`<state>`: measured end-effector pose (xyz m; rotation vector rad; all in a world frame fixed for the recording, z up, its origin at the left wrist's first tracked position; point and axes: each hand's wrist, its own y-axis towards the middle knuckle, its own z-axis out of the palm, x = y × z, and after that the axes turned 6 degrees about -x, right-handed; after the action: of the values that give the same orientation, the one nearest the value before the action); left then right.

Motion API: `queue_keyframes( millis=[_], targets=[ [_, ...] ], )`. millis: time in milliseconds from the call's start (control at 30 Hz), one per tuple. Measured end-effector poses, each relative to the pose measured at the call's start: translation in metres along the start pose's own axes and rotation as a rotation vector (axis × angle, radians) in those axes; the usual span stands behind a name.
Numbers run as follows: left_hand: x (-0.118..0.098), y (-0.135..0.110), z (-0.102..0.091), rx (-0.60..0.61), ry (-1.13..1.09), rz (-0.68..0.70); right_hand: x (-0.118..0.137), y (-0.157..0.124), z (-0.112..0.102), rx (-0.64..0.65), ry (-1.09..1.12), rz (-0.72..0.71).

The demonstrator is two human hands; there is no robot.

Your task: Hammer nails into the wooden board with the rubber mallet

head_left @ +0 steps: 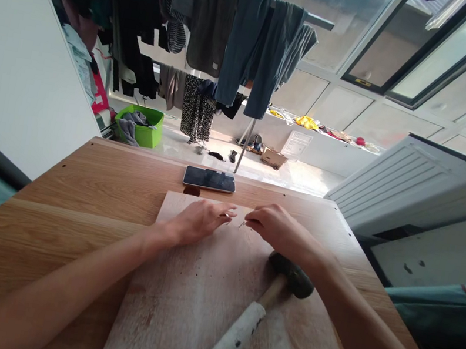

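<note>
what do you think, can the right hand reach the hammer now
Probably yes: the hammer lies on the board near the right hand, its visible handle uncovered, though the fingers appear to pinch a thin nail.

Your board (175, 308) is matt, rough-looking wood; your table (101, 188) is smoother wood with a faint sheen. Your hammer (242, 326) has a dull, dark head, bare wood at its neck and a patchy white coating. Your phone (209, 179) looks glossy, your nail (241, 224) metal.
</note>
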<state>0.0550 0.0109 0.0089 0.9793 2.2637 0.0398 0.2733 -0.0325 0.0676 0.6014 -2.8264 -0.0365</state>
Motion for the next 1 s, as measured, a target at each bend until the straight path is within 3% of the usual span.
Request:
queue_keyframes(
  millis=[100,200,367,500,600,700,833,933,1000],
  targets=[
    [-0.009,0.005,0.004,0.055,0.074,0.007,0.008,0.003,0.0,0.019,-0.005,-0.03],
    [-0.016,0.001,-0.003,0.022,-0.002,-0.018,0.016,-0.004,-0.001,-0.011,-0.011,-0.05],
    [-0.023,-0.021,-0.034,0.059,-0.121,0.053,0.04,-0.029,-0.013,-0.113,0.102,-0.142],
    [-0.023,-0.053,-0.058,-0.05,-0.003,0.064,0.051,-0.063,-0.028,-0.26,0.142,-0.118],
    [-0.022,-0.097,-0.065,-0.142,0.096,0.127,0.034,-0.107,-0.027,-0.438,0.082,0.059],
    [-0.021,-0.154,-0.061,-0.18,0.206,0.193,0.001,-0.161,0.0,-0.58,-0.034,0.446],
    [-0.016,-0.213,-0.052,-0.158,0.415,0.278,-0.028,-0.213,0.05,-0.448,0.001,0.719],
    [-0.008,-0.233,-0.054,-0.126,0.54,0.276,-0.023,-0.219,0.07,-0.442,0.054,0.817],
    [0.002,-0.243,-0.059,-0.165,0.552,0.215,-0.01,-0.209,0.074,-0.419,0.1,0.791]
  ],
)
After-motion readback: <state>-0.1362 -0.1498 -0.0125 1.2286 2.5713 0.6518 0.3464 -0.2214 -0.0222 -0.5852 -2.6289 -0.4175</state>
